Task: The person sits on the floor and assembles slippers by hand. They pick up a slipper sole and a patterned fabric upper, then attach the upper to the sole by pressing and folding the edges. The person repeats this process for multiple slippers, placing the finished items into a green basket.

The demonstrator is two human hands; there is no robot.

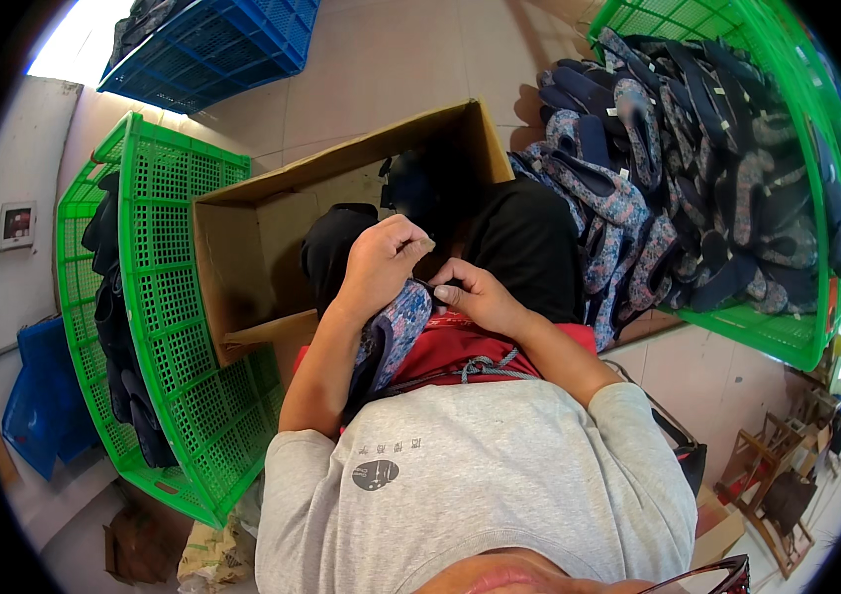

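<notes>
A floral blue-and-pink fabric shoe point(405, 322) with a dark lining lies across my lap, under my left forearm. My left hand point(381, 259) is closed in a pinch above its far end; a small pale bit shows at the fingertips, too small to name. Close by on the right, my right hand point(480, 295) has thumb and forefinger bent together at the shoe's dark far edge, gripping it there. The two hands are a little apart. Part of the shoe is hidden by my left wrist and arm.
An open cardboard box point(272, 238) with dark contents stands before my knees. A green crate point(183, 257) with dark pieces is at left. At right, floral and navy shoes point(628, 198) heap in and beside another green crate point(767, 337). A blue crate point(212, 59) stands far left.
</notes>
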